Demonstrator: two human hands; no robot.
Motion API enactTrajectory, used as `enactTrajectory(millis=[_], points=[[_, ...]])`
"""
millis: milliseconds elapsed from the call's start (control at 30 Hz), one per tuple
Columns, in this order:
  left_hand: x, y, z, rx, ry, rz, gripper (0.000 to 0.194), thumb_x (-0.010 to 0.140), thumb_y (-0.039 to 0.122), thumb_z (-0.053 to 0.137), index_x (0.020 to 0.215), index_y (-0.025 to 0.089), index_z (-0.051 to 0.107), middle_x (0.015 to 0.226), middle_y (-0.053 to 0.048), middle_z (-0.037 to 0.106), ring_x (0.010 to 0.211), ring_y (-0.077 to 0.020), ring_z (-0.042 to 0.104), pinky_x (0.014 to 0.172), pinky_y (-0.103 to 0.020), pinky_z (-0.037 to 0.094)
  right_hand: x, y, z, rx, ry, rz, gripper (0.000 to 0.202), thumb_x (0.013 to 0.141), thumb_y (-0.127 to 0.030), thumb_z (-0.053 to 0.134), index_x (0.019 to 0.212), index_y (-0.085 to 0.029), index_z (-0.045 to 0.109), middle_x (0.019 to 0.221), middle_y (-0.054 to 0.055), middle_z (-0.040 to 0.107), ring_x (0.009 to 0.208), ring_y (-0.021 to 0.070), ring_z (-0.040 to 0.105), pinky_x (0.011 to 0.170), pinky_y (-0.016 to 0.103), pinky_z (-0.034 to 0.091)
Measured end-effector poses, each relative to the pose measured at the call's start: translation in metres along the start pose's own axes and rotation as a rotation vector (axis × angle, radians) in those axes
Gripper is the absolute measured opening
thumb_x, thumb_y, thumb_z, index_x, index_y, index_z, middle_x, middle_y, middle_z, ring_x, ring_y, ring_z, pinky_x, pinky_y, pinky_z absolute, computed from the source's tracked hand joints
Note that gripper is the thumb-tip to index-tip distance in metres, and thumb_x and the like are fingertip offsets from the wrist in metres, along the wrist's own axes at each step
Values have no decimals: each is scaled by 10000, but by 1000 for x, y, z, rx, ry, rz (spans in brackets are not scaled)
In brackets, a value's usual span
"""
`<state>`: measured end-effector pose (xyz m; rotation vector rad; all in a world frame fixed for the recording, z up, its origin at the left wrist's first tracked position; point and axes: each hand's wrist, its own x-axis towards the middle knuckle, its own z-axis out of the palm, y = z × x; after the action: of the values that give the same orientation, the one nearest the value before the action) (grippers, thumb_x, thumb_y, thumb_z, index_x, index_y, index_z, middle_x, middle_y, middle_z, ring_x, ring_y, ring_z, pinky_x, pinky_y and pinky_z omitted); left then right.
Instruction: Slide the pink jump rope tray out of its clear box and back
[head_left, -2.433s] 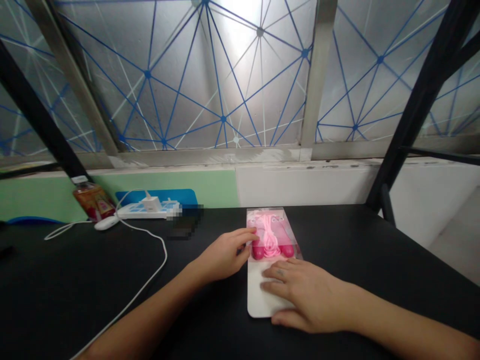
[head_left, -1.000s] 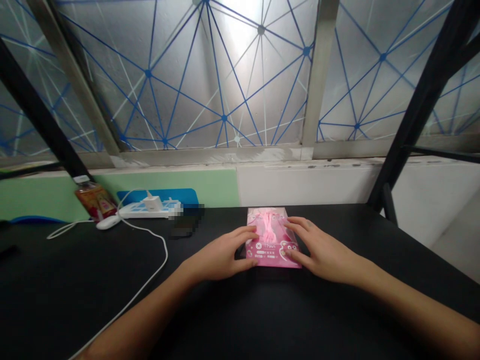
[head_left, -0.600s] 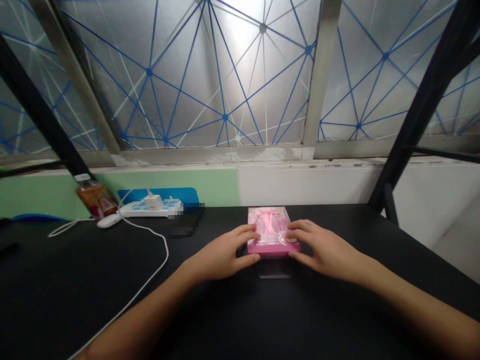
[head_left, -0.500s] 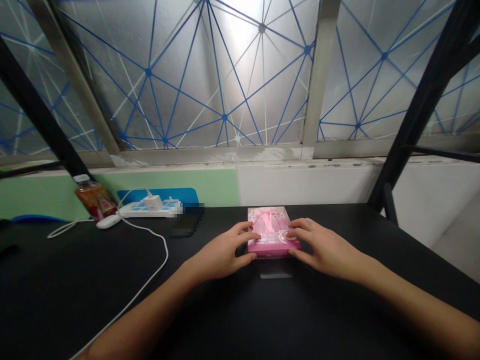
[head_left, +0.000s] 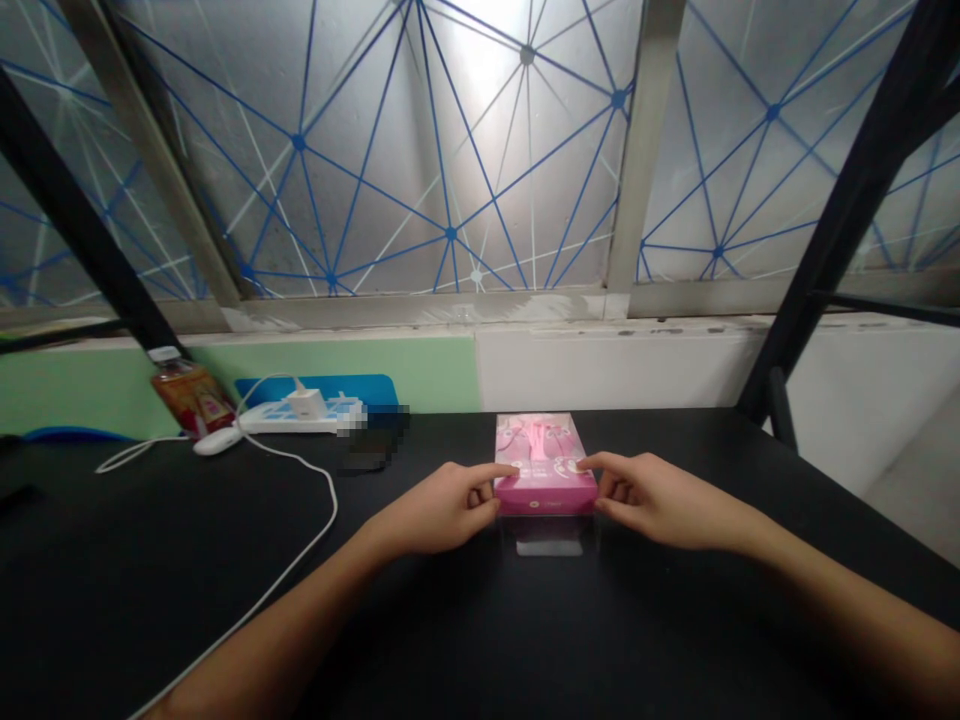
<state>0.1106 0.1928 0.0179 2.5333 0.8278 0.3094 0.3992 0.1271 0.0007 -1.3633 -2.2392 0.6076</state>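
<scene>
A flat pink box [head_left: 538, 478] with a paler patterned top lies on the black table, its magenta front side facing me. From its left, my left hand [head_left: 450, 508] reaches in with the index finger stretched onto the top. That hand's thumb is by the front left corner, the other fingers curled. My right hand [head_left: 654, 503] mirrors this on the right, index fingertip on the top and thumb beside the front right corner. Both hands touch the box without wrapping round it.
To the left, a white power strip [head_left: 300, 415] holds a white charger [head_left: 306, 403]. A white cable [head_left: 332, 500] curves forward past my left forearm. Beside the strip are a white mouse-like item [head_left: 217, 441] and a bottle [head_left: 191, 395]. Black frame posts [head_left: 817, 240] flank the table.
Both hands have shifted slightly outward, uncovering more of the box's front. Their fingers, spread on the top before, are now mostly curled, with the index fingers still on it. The box stays put.
</scene>
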Motion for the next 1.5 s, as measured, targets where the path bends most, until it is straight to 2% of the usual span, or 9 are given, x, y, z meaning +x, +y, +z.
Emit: enactTrajectory(millis=[67, 233, 433, 600, 733, 833, 1033, 1300, 1500], points=[[1, -2, 2, 9, 16, 4, 403, 921, 235, 481, 1316, 183, 540, 670, 21, 616, 568, -108, 530, 562, -194, 355, 1, 1, 1, -31, 8, -2, 315, 896, -248, 555, 1206, -197, 543, 800, 8, 696, 685, 154, 636, 625, 252, 463], [2, 1, 3, 117, 85, 3, 348, 934, 284, 487, 1250, 188, 598, 725, -12, 643, 600, -125, 549, 577, -208, 358, 1, -1, 3, -370, 141, -37, 231, 890, -289, 572, 1108, -218, 595, 788, 12, 656, 681, 182, 601, 593, 288, 431], [0, 8, -1, 158, 92, 15, 336, 943, 290, 481, 1245, 205, 600, 743, -19, 658, 605, -127, 569, 578, -205, 364, -2, -14, 3, -558, 221, -259, 213, 902, -216, 536, 1099, -163, 596, 1061, 116, 598, 963, 241, 571, 780, 363, 499], [0, 5, 0, 160, 105, 29, 336, 942, 295, 481, 1238, 197, 606, 729, -19, 657, 592, -122, 563, 575, -199, 374, -1, -18, 10, -629, 187, -419, 187, 913, -123, 475, 966, -167, 649, 1263, 145, 550, 1179, 282, 502, 949, 458, 452], [-2, 5, 0, 150, 106, 21, 341, 946, 295, 472, 1248, 200, 600, 743, -20, 663, 602, -127, 569, 579, -203, 383, -1, -22, 12, -606, 148, -380, 183, 894, -128, 497, 951, -173, 665, 1331, 145, 525, 1263, 295, 453, 1010, 485, 412], [-4, 5, -1, 156, 106, 20, 337, 947, 292, 471, 1245, 203, 600, 744, -23, 664, 604, -130, 572, 576, -204, 379, -2, -26, 12, -546, 109, -334, 159, 893, -220, 538, 993, -185, 656, 1354, 143, 508, 1250, 300, 467, 1001, 499, 420], [-4, 5, -2, 168, 97, 6, 333, 948, 292, 470, 1246, 211, 596, 753, -22, 672, 613, -136, 581, 586, -209, 380, -3, -28, 11, -513, 37, -319, 357, 829, -413, 658, 1103, -185, 643, 1377, 164, 481, 1285, 332, 424, 1034, 506, 375], [3, 2, 3, 188, 102, 5, 326, 947, 284, 473, 1245, 229, 592, 751, -11, 674, 618, -139, 589, 594, -213, 380, -3, -20, 10, -519, 31, -309, 371, 809, -426, 683, 1092, -190, 645, 1385, 156, 475, 1284, 329, 425, 1032, 503, 379], [0, 2, -1, 166, 83, 1, 340, 948, 292, 468, 1257, 207, 584, 743, -19, 671, 619, -139, 593, 591, -210, 382, -3, -23, 11, -501, 70, -341, 327, 834, -383, 646, 1089, -178, 648, 1373, 167, 493, 1273, 325, 449, 1036, 503, 393]])
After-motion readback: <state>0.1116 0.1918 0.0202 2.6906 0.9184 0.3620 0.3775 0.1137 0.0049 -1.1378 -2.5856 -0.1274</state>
